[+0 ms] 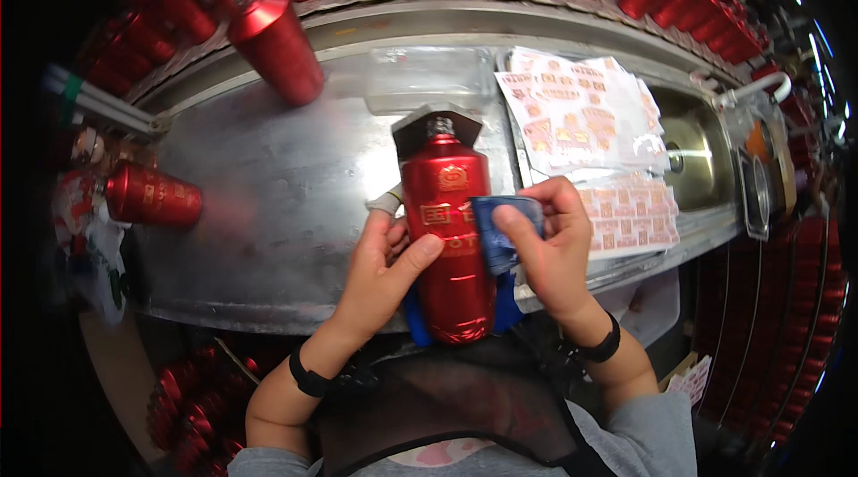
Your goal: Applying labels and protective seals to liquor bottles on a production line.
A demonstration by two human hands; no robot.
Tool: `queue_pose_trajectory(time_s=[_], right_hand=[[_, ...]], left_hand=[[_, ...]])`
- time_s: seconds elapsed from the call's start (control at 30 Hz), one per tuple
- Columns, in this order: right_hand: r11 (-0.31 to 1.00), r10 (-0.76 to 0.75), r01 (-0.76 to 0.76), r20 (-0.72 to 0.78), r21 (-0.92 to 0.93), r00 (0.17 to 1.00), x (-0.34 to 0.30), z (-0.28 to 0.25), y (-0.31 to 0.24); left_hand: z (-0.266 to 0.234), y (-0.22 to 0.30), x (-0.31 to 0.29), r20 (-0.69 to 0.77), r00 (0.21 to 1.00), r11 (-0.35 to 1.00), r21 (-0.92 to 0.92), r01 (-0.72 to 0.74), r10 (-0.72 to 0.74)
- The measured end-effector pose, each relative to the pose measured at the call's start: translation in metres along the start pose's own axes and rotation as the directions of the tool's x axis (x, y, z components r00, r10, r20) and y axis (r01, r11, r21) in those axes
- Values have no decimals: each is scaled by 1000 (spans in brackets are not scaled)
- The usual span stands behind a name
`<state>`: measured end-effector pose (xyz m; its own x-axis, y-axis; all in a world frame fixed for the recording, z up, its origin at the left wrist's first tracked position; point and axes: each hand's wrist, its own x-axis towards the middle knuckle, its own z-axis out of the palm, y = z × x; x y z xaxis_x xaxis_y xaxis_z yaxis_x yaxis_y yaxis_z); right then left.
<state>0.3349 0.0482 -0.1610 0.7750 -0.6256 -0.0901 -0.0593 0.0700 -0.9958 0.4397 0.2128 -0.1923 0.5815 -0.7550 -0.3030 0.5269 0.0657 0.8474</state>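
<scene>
In front of me a glossy red bottle (451,271) with gold lettering lies with its neck pointing away. My left hand (382,267) grips its left side, thumb across the front and a pale covering on one finger. A folded blue cloth (500,234) is pinched between the thumb and fingers of my right hand (559,249), against the bottle's right side. Behind the bottle's neck sits a dark angular piece (413,136), partly hidden. Some blue material (509,305) shows beneath the bottle's lower end.
Sheets of printed labels (581,115) lie on the metal worktop (259,182), beside a sink (702,142) with a white faucet (760,87). A clear tray (420,75) is behind. Red bottles (277,44) stand along the back; another (154,195) lies at left.
</scene>
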Motion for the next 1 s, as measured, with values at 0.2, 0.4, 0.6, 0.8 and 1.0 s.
queue_pose_trajectory(time_s=[0.2,0.4,0.6,0.8,1.0], right_hand=[[999,-10,15,-104,51,995,3,-15,2],[995,96,-95,-135,16,986,17,-29,20],[996,82,-78,-106,40,991,13,-18,15],[998,-38,39,-46,39,998,1,-20,16],[1000,-24,25,-113,6,993,-3,-28,21]], left_hand=[[-7,1,2,55,998,1000,0,20,-20],[-7,0,4,97,995,1000,22,-1,-2],[-4,2,4,87,996,999,47,-6,2],[-4,16,6,183,792,428,759,-491,583],[9,43,12,510,747,-106,848,-519,427]])
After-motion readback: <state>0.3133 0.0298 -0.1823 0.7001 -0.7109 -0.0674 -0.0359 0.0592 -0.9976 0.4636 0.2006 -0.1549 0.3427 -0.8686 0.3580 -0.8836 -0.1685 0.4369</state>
